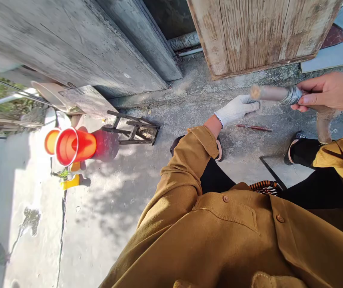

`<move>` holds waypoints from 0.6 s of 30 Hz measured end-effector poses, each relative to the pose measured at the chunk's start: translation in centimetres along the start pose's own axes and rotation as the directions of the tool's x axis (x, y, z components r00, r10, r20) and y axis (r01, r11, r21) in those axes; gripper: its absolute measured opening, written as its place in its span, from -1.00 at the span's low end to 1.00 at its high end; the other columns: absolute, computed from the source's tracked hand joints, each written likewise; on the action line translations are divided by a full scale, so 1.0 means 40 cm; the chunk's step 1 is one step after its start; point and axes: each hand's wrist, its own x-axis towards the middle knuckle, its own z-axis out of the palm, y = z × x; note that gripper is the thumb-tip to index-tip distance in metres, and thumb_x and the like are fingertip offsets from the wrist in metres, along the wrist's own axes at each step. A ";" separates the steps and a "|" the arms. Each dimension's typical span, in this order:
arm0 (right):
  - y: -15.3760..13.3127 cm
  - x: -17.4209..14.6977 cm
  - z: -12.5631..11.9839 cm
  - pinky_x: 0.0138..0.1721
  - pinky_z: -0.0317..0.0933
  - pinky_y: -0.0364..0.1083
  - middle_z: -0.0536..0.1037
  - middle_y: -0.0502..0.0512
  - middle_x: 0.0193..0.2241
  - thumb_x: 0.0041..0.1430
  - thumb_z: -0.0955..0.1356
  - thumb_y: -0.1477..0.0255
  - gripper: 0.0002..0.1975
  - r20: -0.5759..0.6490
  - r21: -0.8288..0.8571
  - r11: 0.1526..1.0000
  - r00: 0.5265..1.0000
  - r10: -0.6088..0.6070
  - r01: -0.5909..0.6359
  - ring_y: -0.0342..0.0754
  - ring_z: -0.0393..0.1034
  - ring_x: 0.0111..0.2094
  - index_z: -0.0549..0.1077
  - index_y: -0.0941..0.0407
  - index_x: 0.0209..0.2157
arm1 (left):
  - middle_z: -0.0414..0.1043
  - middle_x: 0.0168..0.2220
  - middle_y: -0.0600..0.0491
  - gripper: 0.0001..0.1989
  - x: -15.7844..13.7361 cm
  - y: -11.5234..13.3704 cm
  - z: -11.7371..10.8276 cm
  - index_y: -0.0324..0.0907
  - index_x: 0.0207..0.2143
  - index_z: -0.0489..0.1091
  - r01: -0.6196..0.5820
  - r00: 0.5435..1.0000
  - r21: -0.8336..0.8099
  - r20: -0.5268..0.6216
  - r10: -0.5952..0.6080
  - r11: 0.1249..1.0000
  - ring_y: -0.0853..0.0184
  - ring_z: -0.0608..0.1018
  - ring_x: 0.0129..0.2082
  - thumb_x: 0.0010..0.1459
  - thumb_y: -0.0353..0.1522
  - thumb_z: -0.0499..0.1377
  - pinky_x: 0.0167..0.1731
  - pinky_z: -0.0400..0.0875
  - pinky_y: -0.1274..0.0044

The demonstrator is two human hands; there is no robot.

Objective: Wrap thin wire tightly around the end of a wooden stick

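Note:
My left hand point(238, 109) wears a white knitted glove. Its fingers are closed, just below the near end of a round wooden stick point(269, 93); whatever they pinch, if anything, I cannot make out. My bare right hand point(329, 91) grips the stick where silvery wire point(293, 95) is wound round it in several turns. A rough brown, branch-like piece point(324, 125) hangs below that hand; whether it joins the stick is hidden. On the concrete between my feet lies a thin reddish-brown tool point(254, 127), its kind unclear.
A worn wooden panel point(252, 36) leans ahead by the wall, with pale slabs point(336, 52) at its right. Leftward are a small wooden stool point(135, 130), orange-red buckets point(75, 146) and a yellow object point(70, 183) on cracked concrete point(99, 224). Part of a woven seat point(264, 186) shows beneath me.

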 end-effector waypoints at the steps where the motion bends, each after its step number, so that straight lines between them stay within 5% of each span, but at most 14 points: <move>1: -0.007 -0.004 -0.002 -0.08 0.39 0.03 0.68 0.18 -0.18 0.48 0.45 0.12 -0.65 -0.087 0.102 0.995 0.996 0.028 -0.019 -0.09 0.47 -0.25 0.65 0.14 -0.05 | 0.51 -0.33 0.06 -0.83 0.000 -0.001 0.008 -0.23 -0.31 0.48 0.010 0.999 -0.004 0.048 -0.010 1.000 0.49 0.42 -0.44 0.38 -0.36 0.28 -0.35 0.35 0.57; 4: -0.034 -0.005 0.003 -0.09 0.32 0.04 0.64 0.23 -0.21 0.52 0.39 0.26 -0.73 -0.381 0.158 0.983 0.913 0.145 -0.090 -0.11 0.42 -0.27 0.58 0.17 -0.19 | 0.49 -0.36 0.04 -0.79 -0.009 0.005 0.033 -0.22 -0.35 0.49 0.013 0.983 0.014 0.185 -0.015 1.000 0.48 0.39 -0.46 0.38 -0.33 0.29 -0.39 0.31 0.55; 6: -0.040 0.009 0.012 -0.07 0.29 0.05 0.65 0.23 -0.23 0.51 0.39 0.26 -0.74 -0.479 -0.059 0.976 0.864 0.156 -0.209 -0.07 0.42 -0.24 0.56 0.15 -0.21 | 0.50 -0.36 0.04 -0.80 -0.021 0.016 0.048 -0.21 -0.35 0.51 0.004 0.972 0.045 0.233 -0.014 0.999 0.47 0.37 -0.46 0.35 -0.32 0.31 -0.39 0.30 0.54; 8: -0.027 0.035 0.028 -0.08 0.21 0.06 0.65 0.27 -0.23 0.49 0.42 0.20 -0.71 -0.472 -0.354 0.892 0.877 0.089 -0.281 0.00 0.41 -0.20 0.55 0.15 -0.22 | 0.50 -0.36 0.05 -0.83 -0.035 0.030 0.057 -0.21 -0.33 0.53 -0.010 0.966 0.090 0.259 -0.013 0.996 0.47 0.37 -0.47 0.33 -0.33 0.30 -0.37 0.31 0.53; 12: 0.019 0.077 0.086 -0.18 0.08 0.03 0.68 0.35 -0.18 0.47 0.44 0.17 -0.69 -0.206 -0.650 0.730 0.974 0.098 -0.211 0.05 0.39 -0.22 0.60 0.16 -0.18 | 0.53 -0.33 0.06 -0.86 -0.060 0.057 0.050 -0.22 -0.29 0.58 -0.086 0.978 0.235 0.204 0.037 0.968 0.41 0.47 -0.37 0.30 -0.35 0.25 -0.21 0.43 0.49; 15: 0.019 0.058 0.135 -0.15 0.15 0.01 0.74 0.26 -0.14 0.39 0.47 0.25 -0.72 0.119 -0.606 0.795 0.988 0.099 -0.006 0.07 0.46 -0.19 0.71 0.12 -0.03 | 0.61 -0.22 0.03 -0.83 -0.075 0.066 0.029 -0.25 -0.21 0.61 -0.110 0.994 0.384 0.064 0.092 0.917 0.32 0.56 -0.17 0.25 -0.40 0.21 0.04 0.48 0.44; 18: -0.016 -0.003 0.163 -0.05 0.27 0.03 0.77 0.16 -0.15 0.32 0.46 0.25 -0.64 0.358 -0.422 0.899 0.933 0.044 0.120 0.10 0.54 -0.17 0.76 0.09 0.04 | 0.64 -0.14 0.00 -0.76 -0.101 0.059 0.019 -0.28 -0.16 0.62 -0.110 0.991 0.467 -0.019 0.134 0.877 0.28 0.58 -0.06 0.22 -0.42 0.17 0.19 0.46 0.39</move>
